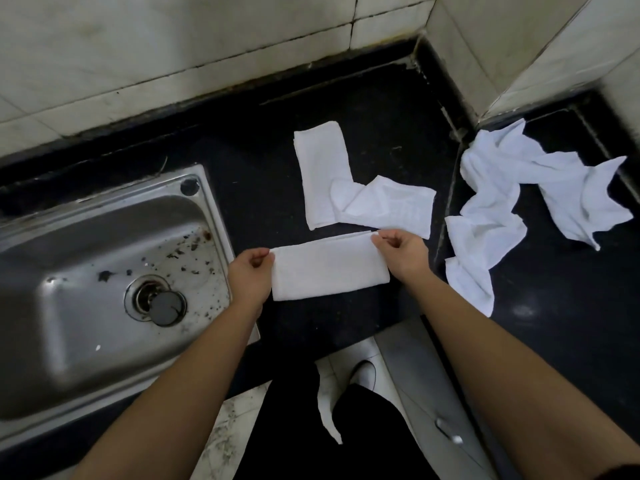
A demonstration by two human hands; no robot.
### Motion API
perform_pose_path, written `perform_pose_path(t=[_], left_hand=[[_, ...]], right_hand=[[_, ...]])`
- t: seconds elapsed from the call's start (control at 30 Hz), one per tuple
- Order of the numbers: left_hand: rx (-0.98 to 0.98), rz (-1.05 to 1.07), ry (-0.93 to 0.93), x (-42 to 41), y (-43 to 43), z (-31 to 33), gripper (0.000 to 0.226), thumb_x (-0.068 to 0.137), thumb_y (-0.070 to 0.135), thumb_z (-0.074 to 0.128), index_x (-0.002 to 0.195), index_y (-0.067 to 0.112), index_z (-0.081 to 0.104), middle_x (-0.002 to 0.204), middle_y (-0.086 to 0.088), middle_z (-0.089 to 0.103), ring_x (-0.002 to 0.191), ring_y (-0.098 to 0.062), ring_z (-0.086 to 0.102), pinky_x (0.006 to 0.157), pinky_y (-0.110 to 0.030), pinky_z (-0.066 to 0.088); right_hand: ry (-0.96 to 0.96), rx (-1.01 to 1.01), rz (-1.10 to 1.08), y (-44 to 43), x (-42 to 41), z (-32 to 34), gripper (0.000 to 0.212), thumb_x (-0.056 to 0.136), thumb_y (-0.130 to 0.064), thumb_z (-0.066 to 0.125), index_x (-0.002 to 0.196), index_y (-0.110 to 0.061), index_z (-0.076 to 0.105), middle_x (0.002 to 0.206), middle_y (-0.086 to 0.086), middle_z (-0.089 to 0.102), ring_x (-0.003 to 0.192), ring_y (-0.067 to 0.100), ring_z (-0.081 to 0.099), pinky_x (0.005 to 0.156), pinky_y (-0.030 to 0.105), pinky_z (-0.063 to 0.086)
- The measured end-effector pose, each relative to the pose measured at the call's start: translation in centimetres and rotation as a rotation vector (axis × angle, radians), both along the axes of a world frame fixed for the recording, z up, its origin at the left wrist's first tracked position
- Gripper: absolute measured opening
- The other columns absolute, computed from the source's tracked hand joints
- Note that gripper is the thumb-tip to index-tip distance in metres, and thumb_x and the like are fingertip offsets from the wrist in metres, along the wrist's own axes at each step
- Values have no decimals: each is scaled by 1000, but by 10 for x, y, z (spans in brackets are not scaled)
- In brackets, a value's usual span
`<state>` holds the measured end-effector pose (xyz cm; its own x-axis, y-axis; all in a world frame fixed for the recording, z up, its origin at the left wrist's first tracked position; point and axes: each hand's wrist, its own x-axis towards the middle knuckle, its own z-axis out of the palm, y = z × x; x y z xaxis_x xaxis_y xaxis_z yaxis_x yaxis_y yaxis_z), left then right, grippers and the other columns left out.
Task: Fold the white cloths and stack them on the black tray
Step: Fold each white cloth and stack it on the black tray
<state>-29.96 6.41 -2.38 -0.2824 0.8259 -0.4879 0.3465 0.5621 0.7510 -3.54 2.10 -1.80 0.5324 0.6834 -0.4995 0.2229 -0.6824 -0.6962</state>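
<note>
A white cloth folded into a long strip lies on the black counter in front of me. My left hand pinches its left end and my right hand pinches its upper right corner. Behind it lies a neatly folded cloth, with a loosely folded cloth overlapping its near end. To the right, several crumpled white cloths are heaped on the black surface past a raised seam. I cannot make out a separate black tray.
A steel sink with a drain plug sits at the left, close to my left forearm. Tiled walls close off the back and the right corner. The counter's front edge runs just below the cloth.
</note>
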Motion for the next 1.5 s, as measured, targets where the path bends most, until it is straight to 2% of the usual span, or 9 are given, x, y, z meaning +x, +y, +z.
perform_pose_path(t=[0.37,0.57,0.7,0.83,1.1,1.2,1.3,1.43,1.5], left_hand=[[113,-140,156,-4,2,-3,27,93,22,63,118,11,64,108,-3,63,90,-16,62,89,-35,54],[552,-906,628,6,-17,4,44,90,32,67,128,11,60,137,-13,52,118,-34,51,92,-47,47],[245,-1310,670,29,-15,3,77,97,52,45,156,14,13,166,-3,-2,152,-26,-5,119,-54,10],[179,-1375,681,30,-11,2,83,97,58,39,158,15,1,165,0,-15,151,-25,-14,120,-55,-1],[218,-1358,724,31,-12,-1,90,92,68,40,157,17,4,166,-2,-9,152,-25,-8,120,-53,3],[324,-1178,670,26,-12,3,78,92,60,49,154,18,25,165,-5,10,151,-26,5,119,-51,12],[403,-616,471,12,-13,9,50,93,35,61,137,11,52,144,-13,47,131,-31,43,106,-43,35],[-170,89,-294,-4,-3,27,30,100,22,50,127,8,52,114,-9,65,103,-24,65,84,-33,53],[-287,182,-465,-16,1,30,31,102,22,47,128,6,50,110,-10,67,100,-21,66,79,-34,54]], right_hand=[[-298,-40,130,10,-14,-1,32,94,-45,62,114,-21,68,100,-4,65,89,13,61,76,28,47],[-399,-317,293,-6,-20,14,54,88,-60,60,119,-17,58,117,5,57,104,25,61,79,35,47],[-374,-417,382,-8,-21,13,39,81,-59,63,86,-21,60,100,4,66,87,23,65,63,29,43],[-206,-383,313,-4,-17,20,30,82,-39,68,67,-17,54,68,-3,57,68,17,58,53,26,40],[477,-264,-150,-16,-7,34,32,83,-25,78,113,-15,70,108,0,69,92,14,63,72,26,47],[441,-134,-149,-16,-16,42,27,86,-25,75,112,-20,72,106,-4,70,97,12,64,73,26,49],[206,-4,-63,-14,-39,52,13,86,-27,72,98,-28,69,92,-8,70,89,10,67,77,25,52],[-95,103,190,-9,-85,62,22,88,-29,65,109,-24,67,89,-7,67,79,9,63,68,24,51],[-203,155,328,-6,-112,59,27,91,-29,63,117,-20,65,98,-2,65,85,14,62,73,28,51]])
